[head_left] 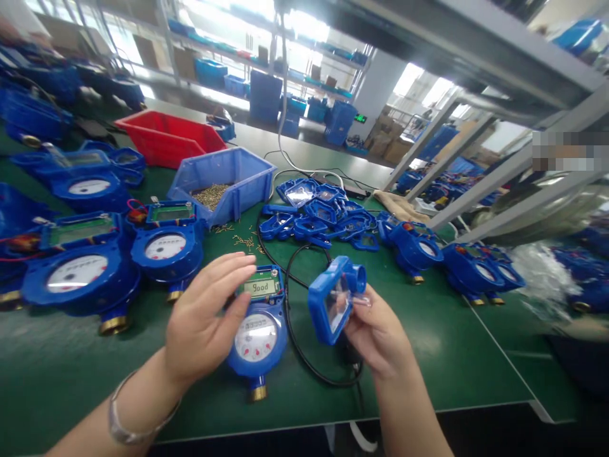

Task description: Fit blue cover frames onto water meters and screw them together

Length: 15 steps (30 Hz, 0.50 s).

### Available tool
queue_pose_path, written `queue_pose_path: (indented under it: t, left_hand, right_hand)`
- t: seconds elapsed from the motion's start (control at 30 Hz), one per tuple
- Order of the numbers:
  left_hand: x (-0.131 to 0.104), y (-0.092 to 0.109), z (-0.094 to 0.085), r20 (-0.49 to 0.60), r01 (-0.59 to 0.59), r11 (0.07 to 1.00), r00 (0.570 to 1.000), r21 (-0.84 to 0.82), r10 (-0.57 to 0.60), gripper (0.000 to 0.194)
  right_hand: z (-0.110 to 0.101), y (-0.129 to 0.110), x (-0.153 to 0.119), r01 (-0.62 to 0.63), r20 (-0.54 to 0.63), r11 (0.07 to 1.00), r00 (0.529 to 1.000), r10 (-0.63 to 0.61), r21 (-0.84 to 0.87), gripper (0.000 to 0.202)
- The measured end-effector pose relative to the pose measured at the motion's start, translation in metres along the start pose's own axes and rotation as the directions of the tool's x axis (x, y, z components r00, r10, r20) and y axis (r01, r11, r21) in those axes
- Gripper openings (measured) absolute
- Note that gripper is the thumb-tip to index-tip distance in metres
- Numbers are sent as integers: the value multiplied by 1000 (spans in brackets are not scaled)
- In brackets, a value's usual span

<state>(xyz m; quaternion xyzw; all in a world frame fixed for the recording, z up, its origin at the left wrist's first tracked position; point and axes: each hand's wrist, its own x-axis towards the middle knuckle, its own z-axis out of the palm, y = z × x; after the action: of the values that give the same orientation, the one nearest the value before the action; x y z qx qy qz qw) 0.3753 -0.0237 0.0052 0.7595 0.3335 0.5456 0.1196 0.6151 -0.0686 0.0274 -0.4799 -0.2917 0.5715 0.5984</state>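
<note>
A blue water meter [255, 343] lies on the green bench in front of me, its round dial facing up and its brass threaded end toward me. Above the dial, a circuit board with a small display [259, 288] reads "good". My left hand [204, 317] is over the meter's left side, fingers stretched out and the thumb at the display's left edge; what lies behind the palm is hidden. In my right hand [375, 330] is a blue plastic cover [328, 298] with a clear window, tilted up and apart from the meter, to its right.
More meters [78, 273] stand on the left, others [421, 251] on the right. A blue bin [247, 187] of small brass screws stands behind, with loose screws beside it, next to a red bin [166, 136]. Blue covers [318, 216] are piled near a black cable [304, 365].
</note>
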Motion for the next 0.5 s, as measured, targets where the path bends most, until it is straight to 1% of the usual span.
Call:
queue_pose_path:
  t: [0.03, 0.07, 0.13, 0.17, 0.2, 0.23, 0.27, 0.3, 0.33, 0.37, 0.4, 0.43, 0.5]
  left_hand:
    - [6, 12, 1, 86, -30, 999, 996, -24, 32, 49]
    - [12, 23, 3, 169, -59, 997, 983, -55, 68, 51]
    - [25, 41, 7, 301, -106, 984, 942, -145, 146, 47]
    - [31, 49, 10, 351, -111, 973, 920, -201, 177, 41]
    - [36, 55, 13, 391, -92, 964, 901, -251, 188, 33]
    - [41, 61, 15, 425, -38, 958, 891, -283, 161, 24]
    - [45, 66, 18, 450, 46, 957, 888, -287, 93, 15]
    - [47, 70, 20, 460, 149, 951, 888, -270, -8, 11]
    - [48, 74, 22, 454, 257, 936, 882, -239, -126, 11]
    - [48, 76, 24, 431, 354, 912, 870, -206, -240, 12]
    - [46, 78, 26, 402, 430, 884, 853, -181, -333, 13]
    - [44, 79, 28, 379, 482, 861, 836, -164, -396, 17]
    - [37, 79, 32, 359, 523, 843, 816, -125, -453, 29]
  right_hand:
    - [5, 5, -8, -82, 52, 988, 996, 76, 132, 39]
    - [11, 10, -15, -160, 108, 954, 985, 136, 254, 40]
    - [24, 20, -28, -262, 207, 874, 960, 191, 410, 40]
    - [30, 25, -33, -303, 259, 847, 944, 205, 436, 38]
    - [35, 29, -38, -350, 321, 830, 921, 220, 434, 32]
    - [39, 33, -42, -402, 387, 819, 889, 243, 409, 26]
    - [41, 36, -45, -439, 441, 818, 859, 261, 371, 25]
    - [42, 38, -49, -451, 469, 827, 841, 268, 336, 27]
    - [42, 40, -51, -436, 472, 843, 842, 259, 315, 30]
    - [41, 41, -54, -401, 460, 860, 857, 231, 316, 34]
    - [40, 41, -56, -345, 433, 875, 883, 180, 340, 42]
    - [39, 41, -58, -281, 402, 888, 907, 123, 364, 50]
    - [38, 40, -61, -187, 351, 902, 935, 42, 390, 60]
